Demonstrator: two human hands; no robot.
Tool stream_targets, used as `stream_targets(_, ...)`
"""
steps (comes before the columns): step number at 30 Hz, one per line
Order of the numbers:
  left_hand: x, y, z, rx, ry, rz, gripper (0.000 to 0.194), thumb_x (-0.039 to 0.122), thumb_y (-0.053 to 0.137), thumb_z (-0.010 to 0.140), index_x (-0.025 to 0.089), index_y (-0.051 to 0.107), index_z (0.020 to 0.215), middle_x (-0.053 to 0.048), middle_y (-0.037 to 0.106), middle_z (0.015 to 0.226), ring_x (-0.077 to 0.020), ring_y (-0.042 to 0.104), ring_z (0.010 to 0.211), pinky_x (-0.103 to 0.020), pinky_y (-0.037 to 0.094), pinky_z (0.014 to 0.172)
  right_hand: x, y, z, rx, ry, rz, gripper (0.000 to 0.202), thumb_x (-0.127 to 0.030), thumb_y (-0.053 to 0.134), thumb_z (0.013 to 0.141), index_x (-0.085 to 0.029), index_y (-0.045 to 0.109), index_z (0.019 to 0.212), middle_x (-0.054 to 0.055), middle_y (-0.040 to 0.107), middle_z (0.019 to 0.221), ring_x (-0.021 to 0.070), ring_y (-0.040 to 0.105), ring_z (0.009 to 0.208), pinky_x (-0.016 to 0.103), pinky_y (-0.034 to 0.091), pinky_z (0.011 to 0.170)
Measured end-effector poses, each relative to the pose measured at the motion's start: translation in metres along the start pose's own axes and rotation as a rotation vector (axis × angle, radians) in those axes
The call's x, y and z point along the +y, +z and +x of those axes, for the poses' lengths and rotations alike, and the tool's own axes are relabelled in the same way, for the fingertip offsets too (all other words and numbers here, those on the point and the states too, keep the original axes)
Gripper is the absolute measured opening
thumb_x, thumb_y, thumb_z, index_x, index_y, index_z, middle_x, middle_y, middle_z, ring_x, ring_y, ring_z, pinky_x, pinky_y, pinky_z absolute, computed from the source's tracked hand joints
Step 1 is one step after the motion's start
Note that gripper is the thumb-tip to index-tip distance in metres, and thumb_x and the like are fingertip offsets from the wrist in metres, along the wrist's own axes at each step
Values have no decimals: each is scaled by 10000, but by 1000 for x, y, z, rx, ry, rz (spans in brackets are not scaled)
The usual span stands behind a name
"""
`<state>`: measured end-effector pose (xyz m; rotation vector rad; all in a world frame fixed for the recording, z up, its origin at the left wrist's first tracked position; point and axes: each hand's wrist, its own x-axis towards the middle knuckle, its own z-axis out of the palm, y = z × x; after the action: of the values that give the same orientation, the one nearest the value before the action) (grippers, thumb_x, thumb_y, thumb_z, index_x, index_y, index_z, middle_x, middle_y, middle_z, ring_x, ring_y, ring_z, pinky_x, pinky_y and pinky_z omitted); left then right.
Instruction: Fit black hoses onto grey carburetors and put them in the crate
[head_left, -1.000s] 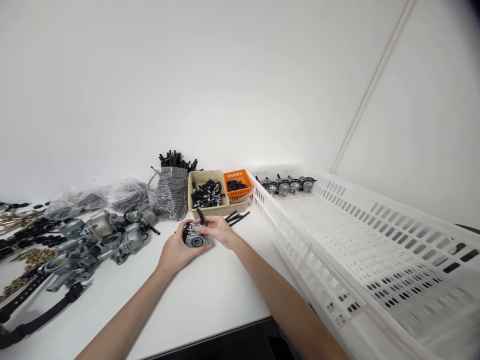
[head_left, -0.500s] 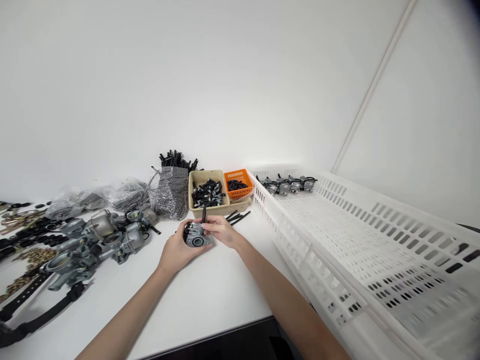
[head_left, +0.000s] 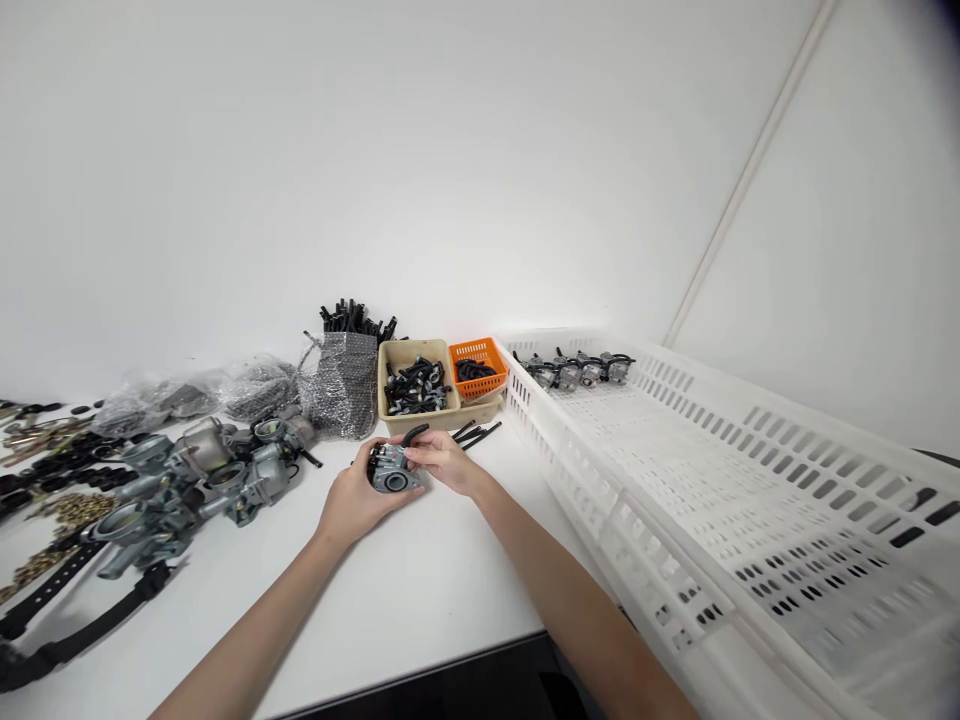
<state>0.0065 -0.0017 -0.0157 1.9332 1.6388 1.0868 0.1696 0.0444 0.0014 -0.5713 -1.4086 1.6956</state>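
My left hand [head_left: 356, 502] is wrapped round a small grey metal carburetor [head_left: 394, 480], holding it just above the white table, its round bore facing me. A short black hose [head_left: 415, 434] rises from the top of the carburetor and curves over to the right. On the upper right side of the body, the closed fingertips of my right hand [head_left: 442, 460] pinch the carburetor near the hose's base. The exact spot under those fingertips is hidden.
Behind my hands stand a beige bin [head_left: 386, 400] of black-and-metal parts, an orange basket [head_left: 495, 350] and a bubble-wrap bag [head_left: 345, 385] of black tubes. Larger carburetors [head_left: 217, 465] lie to the left. A long white crate [head_left: 585, 500] on the right holds several small carburetors [head_left: 570, 372].
The black hose stood nearly upright before; now its free end leans over to the right. Both hands and the carburetor have stayed almost in place.
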Motion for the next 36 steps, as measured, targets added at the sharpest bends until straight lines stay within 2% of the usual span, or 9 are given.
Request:
stream_targets(2,-1,0,0,1,-5,6,768,563,718,578,268,452,1236,-46,698,1027,-250,671,898,-357,510,800,2,0,1,23,-8,-20,451,-424,830,546,-146,664,860,-9,610,738,101,516,636,248,418,613)
stream_targets(6,-1,0,1,5,-22,34,793,556,720,570,249,444,1247,-61,703,1004,-263,674,878,-372,509,798,7,2,5,158,-58,-44,488,-346,894,409,-177,560,722,-57,561,678,108,533,670,241,431,640)
stream_targets(8,0,0,0,3,-22,33,794,555,720,572,249,445,1251,-62,703,1005,-264,673,881,-373,510,797,5,2,4,136,-58,-29,484,-354,887,441,-177,592,782,-51,569,706,97,528,658,239,427,647)
stream_targets(12,2,-1,0,1,-1,0,783,559,719,583,257,446,1252,-56,696,1027,-256,670,910,-372,511,814,1,-2,0,-15,-10,9,478,-443,796,611,-161,665,974,-10,605,761,84,501,613,248,409,631)
stream_targets(14,2,-1,-1,-1,5,-5,779,566,717,586,252,447,1246,-55,697,1016,-252,671,905,-370,512,814,2,-2,1,-13,-14,-15,467,-443,805,597,-146,670,931,-5,611,756,88,504,620,249,408,629)
stream_targets(19,1,0,0,2,-29,36,810,591,720,567,243,438,1242,-64,701,994,-260,673,883,-370,513,793,8,0,5,132,-36,-42,489,-372,886,443,-167,591,775,-38,590,696,106,537,649,235,428,612)
stream_targets(25,1,0,0,-2,4,-5,769,556,718,587,255,449,1242,-54,700,1015,-248,671,901,-359,514,793,5,-5,3,-19,-23,-28,479,-474,786,620,-156,682,962,0,616,781,78,500,610,233,418,625)
stream_targets(29,0,0,0,-10,2,-5,781,559,723,579,249,441,1238,-60,699,1010,-253,672,902,-366,515,799,6,-5,3,12,-53,-126,456,-486,788,608,-152,693,903,-2,622,754,90,499,608,241,421,612)
stream_targets(36,-1,1,1,-4,5,1,791,574,720,574,255,434,1239,-49,706,991,-251,677,888,-354,514,786,7,-1,3,43,-67,-137,472,-490,800,579,-149,682,881,25,649,814,104,525,642,247,440,613)
